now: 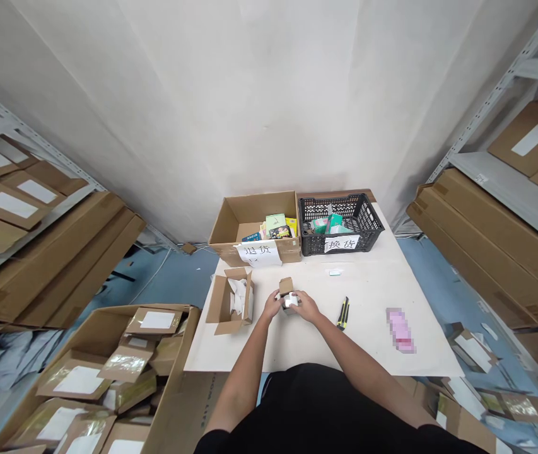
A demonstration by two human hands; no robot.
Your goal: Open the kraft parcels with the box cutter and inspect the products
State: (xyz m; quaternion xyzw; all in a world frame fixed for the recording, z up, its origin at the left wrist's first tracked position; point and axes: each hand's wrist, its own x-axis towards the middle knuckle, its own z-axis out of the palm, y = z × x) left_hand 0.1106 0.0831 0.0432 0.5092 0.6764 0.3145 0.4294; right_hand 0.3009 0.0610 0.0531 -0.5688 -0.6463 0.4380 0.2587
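Both my hands are over the white table around a small cardboard box [286, 285] with its top flap raised. My left hand [272, 306] has its fingers closed on the box's left side. My right hand [307, 308] pinches a small white item [291, 300] at the box's opening; what kind of item it is cannot be made out. To the left stands an open carton [222, 299] with crumpled white paper [238, 295] inside. A yellow-and-black box cutter [343, 313] lies to the right of my right hand.
At the table's back stand a cardboard box [231, 234] of small packages and a black plastic crate [368, 236], both with handwritten paper signs. A blurred pink item [400, 330] lies at right. A big carton of parcels [188, 334] stands left; loaded shelves [524, 180] flank both sides.
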